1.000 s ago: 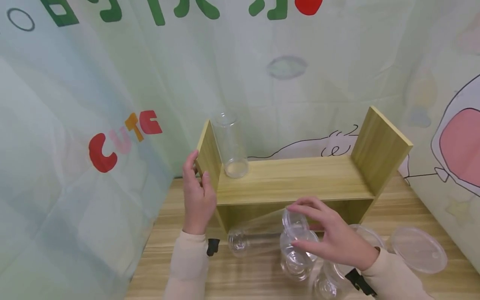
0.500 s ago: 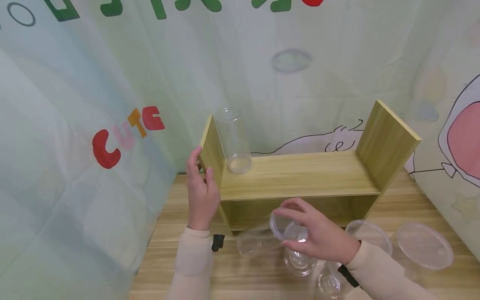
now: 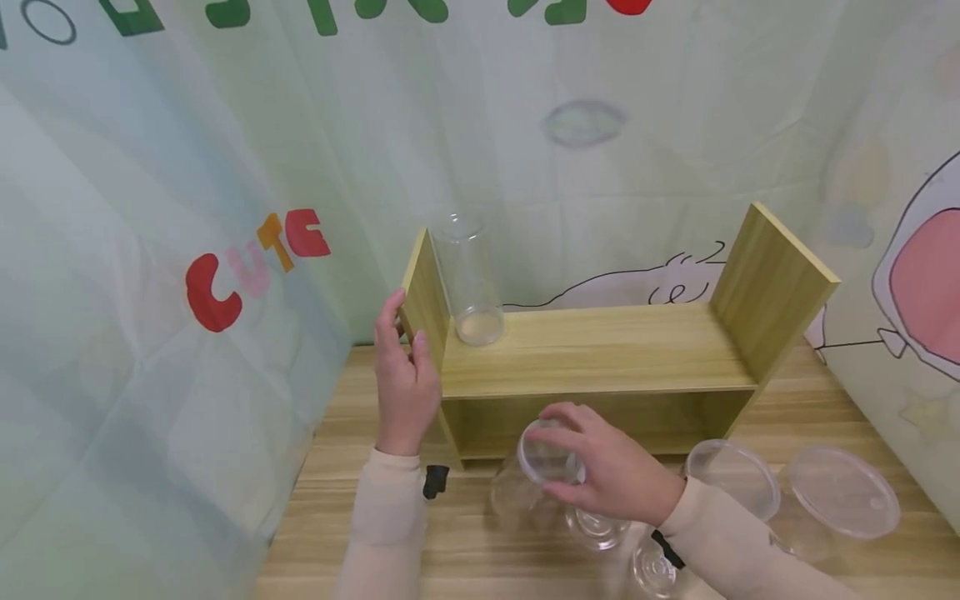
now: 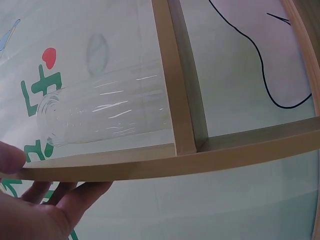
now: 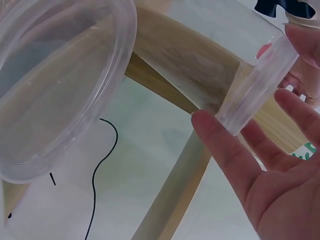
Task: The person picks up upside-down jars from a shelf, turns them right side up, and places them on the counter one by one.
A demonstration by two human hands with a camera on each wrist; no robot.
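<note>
A two-level wooden shelf (image 3: 600, 350) stands on the table. At its left side panel (image 4: 115, 170), my left hand (image 3: 405, 392) grips the edge, thumb on one face and fingers on the other. A tall clear jar (image 3: 472, 279) stands upright on the upper board, close to that panel. My right hand (image 3: 618, 467) holds another clear jar (image 3: 513, 492) by its lidded end (image 5: 260, 87), fingers and thumb spread around the rim. That jar is tilted in front of the shelf's lower opening. Its far end is faint, so I cannot tell whether it touches the table.
Clear jars (image 3: 597, 529) stand close to my right hand and forearm, one (image 3: 654, 568) nearer the front. Two wide round clear containers (image 3: 735, 479) are at the right, beside the shelf. A printed curtain (image 3: 637, 183) hangs behind and along both sides.
My right hand has moved left, and the jar it holds has swung from lying sideways to a steeper tilt. My left hand stays on the panel; the head view has shifted slightly.
</note>
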